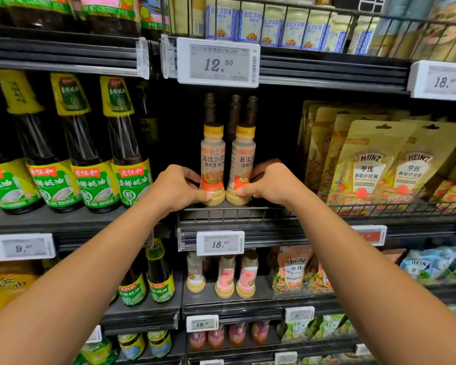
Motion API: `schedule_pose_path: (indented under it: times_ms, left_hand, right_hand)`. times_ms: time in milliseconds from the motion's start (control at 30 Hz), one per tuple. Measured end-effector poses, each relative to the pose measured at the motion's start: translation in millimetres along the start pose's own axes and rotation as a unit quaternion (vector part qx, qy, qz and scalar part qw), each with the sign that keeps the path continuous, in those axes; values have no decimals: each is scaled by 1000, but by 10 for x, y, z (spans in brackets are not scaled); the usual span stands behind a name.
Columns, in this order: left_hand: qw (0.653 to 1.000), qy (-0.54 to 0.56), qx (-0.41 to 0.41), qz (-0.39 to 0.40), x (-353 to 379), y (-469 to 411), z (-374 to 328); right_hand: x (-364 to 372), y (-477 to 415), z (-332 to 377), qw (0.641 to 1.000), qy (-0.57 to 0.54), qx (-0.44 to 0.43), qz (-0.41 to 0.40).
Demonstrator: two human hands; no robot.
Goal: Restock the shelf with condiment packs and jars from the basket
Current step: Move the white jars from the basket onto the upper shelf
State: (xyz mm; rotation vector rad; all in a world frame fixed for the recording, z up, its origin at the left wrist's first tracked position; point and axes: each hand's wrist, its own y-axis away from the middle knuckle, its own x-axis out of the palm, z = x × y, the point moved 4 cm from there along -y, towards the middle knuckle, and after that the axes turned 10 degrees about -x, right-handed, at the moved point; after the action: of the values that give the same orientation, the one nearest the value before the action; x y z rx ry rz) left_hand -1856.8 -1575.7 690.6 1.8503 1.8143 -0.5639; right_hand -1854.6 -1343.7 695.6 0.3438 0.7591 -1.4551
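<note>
Left hand (178,188) grips left bottle (213,164); right hand (270,184) grips right bottle (240,164). Square both labels forward at shelf (234,213) front edge.

The price tag (218,62) on the upper shelf rail reads 12.50; the tag below the dressing bottles (220,243) reads 18.90. A far-left tag (24,247) begins with 9, a right one (442,81) with 18. The tan pouches (367,167) on the right say HEINZ.

beige dressing bottles (213,164) w/ orange bands, yellow caps; green-yellow labelled dark sauce bottles (128,154).
</note>
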Motion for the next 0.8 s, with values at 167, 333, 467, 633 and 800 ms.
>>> schedule_pose_path:
  times_ms: [167, 333, 467, 633, 800]
  left_hand:
    - [998, -41, 4, -36, 6, -165, -34]
    - [995, -68, -23, -67, 35, -489, -144]
    - [989, -102, -6, -102, 63, -794, -212]
    - [986, -144, 11, -85, 96, -1137, -338]
    - [978, -181, 20, -97, 141, -1325, -452]
  right_hand:
    - [58, -252, -25, 1000, 3, 29, 4]
    - [101, -689, -13, 999, 20, 1, 29]
    - [164, -1007, -100, 999, 15, -44, 29]
    - [157, -1407, -283, 999, 4, -26, 25]
    - [160, -1737, -412, 999, 30, -15, 0]
